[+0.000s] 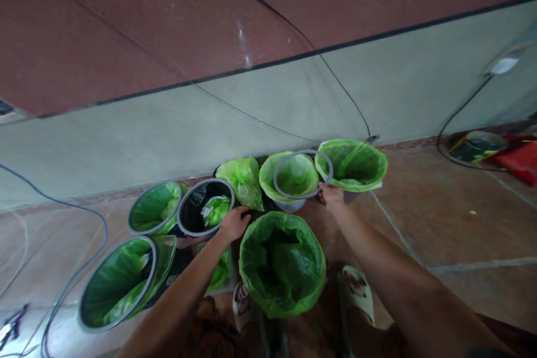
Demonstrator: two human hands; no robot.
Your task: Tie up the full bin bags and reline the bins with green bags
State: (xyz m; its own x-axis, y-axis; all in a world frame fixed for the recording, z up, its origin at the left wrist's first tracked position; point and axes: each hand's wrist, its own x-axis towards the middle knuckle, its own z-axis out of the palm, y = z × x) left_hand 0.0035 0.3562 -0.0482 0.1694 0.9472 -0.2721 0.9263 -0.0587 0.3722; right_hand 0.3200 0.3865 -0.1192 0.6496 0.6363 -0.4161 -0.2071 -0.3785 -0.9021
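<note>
A thin grey ring, like a bin's rim ring (329,170), is gripped at its lower right edge by my right hand (332,194). Through and behind it shows a bin with a light green liner (268,179) folded over its top. My left hand (235,225) is held with fingers apart beside the grey-rimmed bin with a black liner (197,201), just below a puffed green plastic bag (241,179); nothing shows in it. Directly in front of me, between my arms, stands a green-lined bin (282,306) with no ring on its top.
Another green-lined bin (377,170) stands by the wall. Grey-ringed bins with green liners (136,218) (86,291) stand at left. A blue cable (98,215) crosses the left floor. A red item (522,159) lies far right. My sandalled feet flank the near bin.
</note>
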